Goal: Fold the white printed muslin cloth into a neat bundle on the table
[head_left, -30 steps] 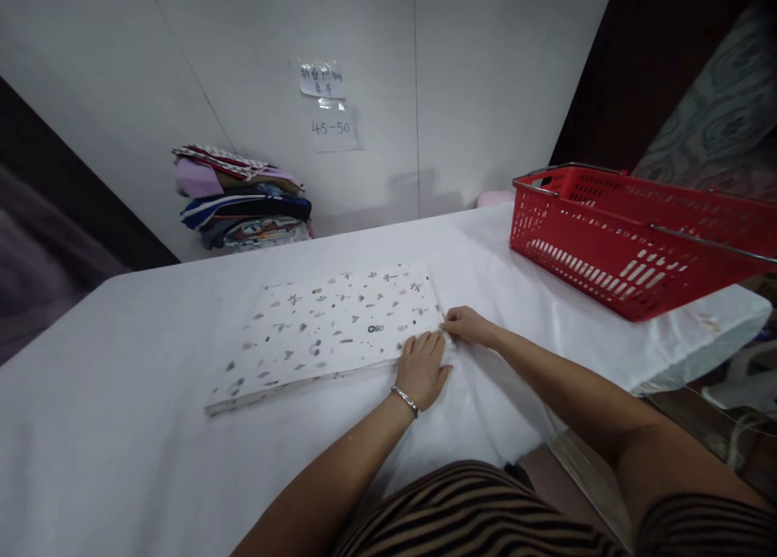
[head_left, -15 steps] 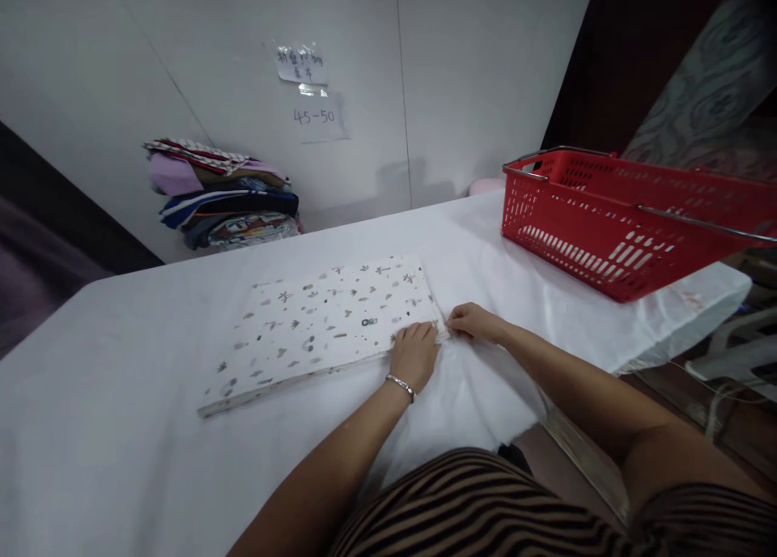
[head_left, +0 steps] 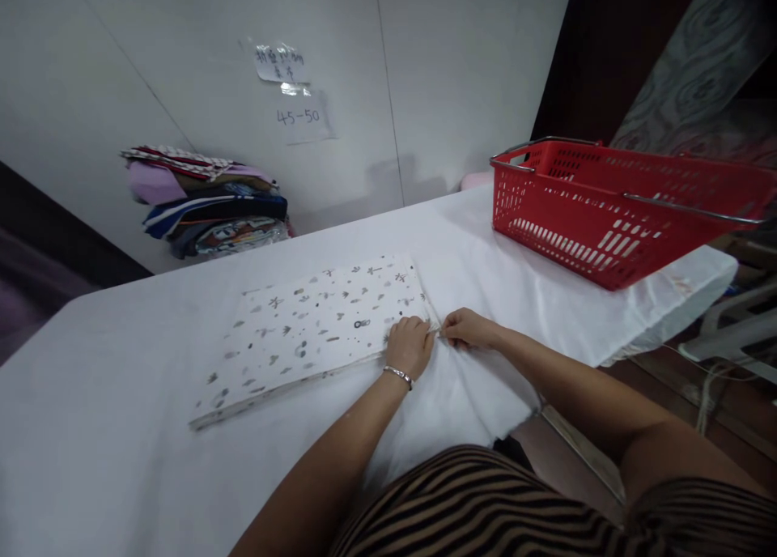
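- Far left to right: the white-covered table [head_left: 91, 395], spread beneath my work.
- Left, rear: a pile of folded fabrics [head_left: 212, 209] in lilac, blue and dark tones, near the wall.
- Left of centre, on the wall: two paper notes [head_left: 282, 63], one above the other, the lower reading "45-50".
- Centre: the patterned cloth [head_left: 309, 330], folded into a flat rectangle, lying on the table in front of me.
- Right of centre: my left hand [head_left: 409, 346], braceleted, fingers together over the cloth's near right corner; whether it grips or only presses, I cannot tell.
- Just beside it: my right hand [head_left: 469, 329], fingertips pinched narrow on that corner's edge.
- Right: a red basket [head_left: 583, 225], metal-handled, well apart from the cloth.
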Tool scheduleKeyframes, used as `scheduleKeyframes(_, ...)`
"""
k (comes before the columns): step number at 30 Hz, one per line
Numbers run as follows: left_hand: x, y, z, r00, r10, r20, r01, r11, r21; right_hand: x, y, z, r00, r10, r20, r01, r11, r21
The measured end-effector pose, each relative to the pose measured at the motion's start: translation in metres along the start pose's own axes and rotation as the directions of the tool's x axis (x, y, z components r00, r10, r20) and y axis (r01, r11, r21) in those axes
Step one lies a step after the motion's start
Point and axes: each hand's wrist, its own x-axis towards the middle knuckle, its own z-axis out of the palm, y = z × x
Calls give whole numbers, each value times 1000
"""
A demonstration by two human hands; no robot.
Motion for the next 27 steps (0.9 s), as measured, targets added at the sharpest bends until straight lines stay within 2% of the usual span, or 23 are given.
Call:
scheduleKeyframes(6,-1,4,3,997,-9,-81,7,1000,-24,0,5,3,999,-32,9,31,998,49)
scheduleKeyframes(11,-1,5,4,998,-33,-55,32,999,-16,-1,5,3,1000,-25,7,24,999,24)
scheduleKeyframes(16,2,4,3,994,-102,-25,100,993,-65,1,3,5,983,-122,-140,126,992,17)
scheduleKeyframes(20,2,3,2,994,-109,-33,105,990,-94,0,2,7,988,-91,-121,97,994,47)
scheduleKeyframes(27,2,2,3,994,-96,-51,89,988,-126,0,-3,8,989,-66,-134,61,997,-44)
